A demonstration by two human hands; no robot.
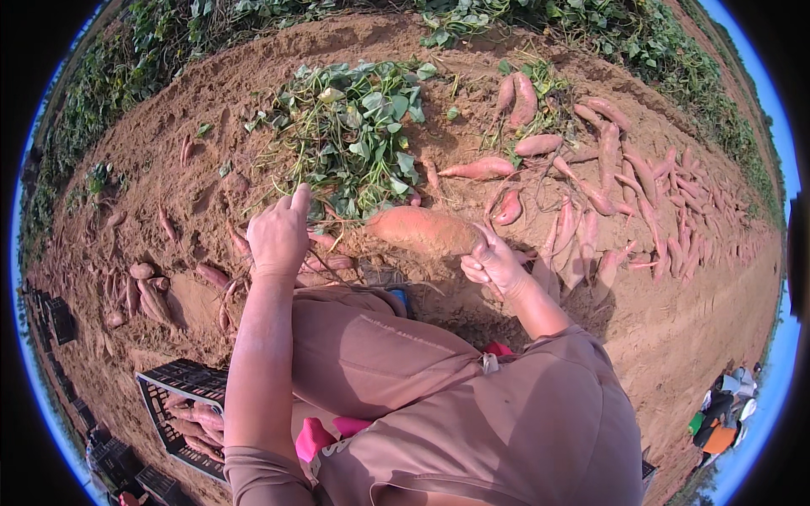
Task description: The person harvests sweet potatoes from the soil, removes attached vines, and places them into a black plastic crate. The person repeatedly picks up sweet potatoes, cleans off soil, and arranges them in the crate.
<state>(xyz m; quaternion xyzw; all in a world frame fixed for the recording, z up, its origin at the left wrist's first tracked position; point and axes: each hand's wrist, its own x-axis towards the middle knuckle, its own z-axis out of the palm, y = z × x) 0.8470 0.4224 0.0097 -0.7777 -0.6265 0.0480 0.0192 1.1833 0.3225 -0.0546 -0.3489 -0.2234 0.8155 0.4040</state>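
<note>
A large, soil-dusted sweet potato [423,230] lies level in front of me. My right hand [490,262] grips its right end, thumb on top. My left hand [281,231] is off to its left, back upward and fingers curled, beside thin stems and roots. Whether it holds any of them is hidden. Just beyond both hands, a heap of leafy sweet potato vines [361,136] rests on the soil. More sweet potatoes lie partly under and beside my left hand, and a small round one [508,207] lies beyond my right hand.
Many dug sweet potatoes [645,177] stretch along the soil at right, with others [152,300] at left. A black plastic crate [183,373] holding sweet potatoes stands lower left; further crates [114,462] lie behind it. Growing vines [671,44] border the far side. A colourful pile [721,414] sits lower right.
</note>
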